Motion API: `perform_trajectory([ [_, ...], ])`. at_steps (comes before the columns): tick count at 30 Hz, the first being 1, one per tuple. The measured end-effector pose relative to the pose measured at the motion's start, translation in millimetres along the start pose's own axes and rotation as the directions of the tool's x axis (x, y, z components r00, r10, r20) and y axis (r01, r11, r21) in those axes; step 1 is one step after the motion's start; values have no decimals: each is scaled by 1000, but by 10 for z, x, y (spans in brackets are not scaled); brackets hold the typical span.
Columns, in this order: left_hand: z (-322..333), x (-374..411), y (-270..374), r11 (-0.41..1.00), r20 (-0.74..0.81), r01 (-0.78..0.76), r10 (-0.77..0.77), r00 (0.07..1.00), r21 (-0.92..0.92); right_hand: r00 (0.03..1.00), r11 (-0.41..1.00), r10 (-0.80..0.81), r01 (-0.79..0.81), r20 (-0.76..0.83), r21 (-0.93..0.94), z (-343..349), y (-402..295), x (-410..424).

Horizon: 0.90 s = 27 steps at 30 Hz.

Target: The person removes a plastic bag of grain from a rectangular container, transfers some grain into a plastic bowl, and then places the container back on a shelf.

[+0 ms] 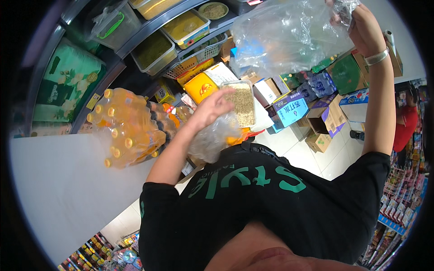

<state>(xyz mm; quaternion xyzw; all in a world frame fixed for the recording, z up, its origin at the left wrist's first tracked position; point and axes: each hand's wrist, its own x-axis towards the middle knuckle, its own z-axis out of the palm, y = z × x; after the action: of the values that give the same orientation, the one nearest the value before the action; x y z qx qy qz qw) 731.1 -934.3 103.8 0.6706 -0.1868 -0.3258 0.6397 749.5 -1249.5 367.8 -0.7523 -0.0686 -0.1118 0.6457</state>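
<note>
My right hand is raised at the upper right, closed around the bunched end of a large clear plastic bag. That bag spreads out to the left, and boxes show through it. Low in front of me, my left hand is slightly blurred, fingers apart, over the near left edge of a clear plastic tub of dried, greenish-brown seeds or herbs. Just below this hand is a crumpled clear plastic bag; whether they touch is unclear. The tub rests on a yellow and white package.
Shrink-wrapped orange drink bottles stand at left beside a white surface. Shelves ahead hold tubs of powder and a plastic basket. Cartons and water bottles lie to the right. A person in red is far right.
</note>
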Motion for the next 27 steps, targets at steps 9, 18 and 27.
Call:
perform_trajectory([
  [9, -243, 160, 504, 892, -419, -56, 266, 868, 449, 982, 982, 120, -139, -144, -129, -115, 468, 131],
  [18, -651, -34, 785, 840, -440, 12, 271, 856, 542, 990, 882, 63, -113, -123, -457, -33, 429, 364],
  [27, -1040, -37, 1093, 932, -432, -117, 268, 861, 344, 990, 911, 71, -115, -125, -396, 15, 352, 764],
])
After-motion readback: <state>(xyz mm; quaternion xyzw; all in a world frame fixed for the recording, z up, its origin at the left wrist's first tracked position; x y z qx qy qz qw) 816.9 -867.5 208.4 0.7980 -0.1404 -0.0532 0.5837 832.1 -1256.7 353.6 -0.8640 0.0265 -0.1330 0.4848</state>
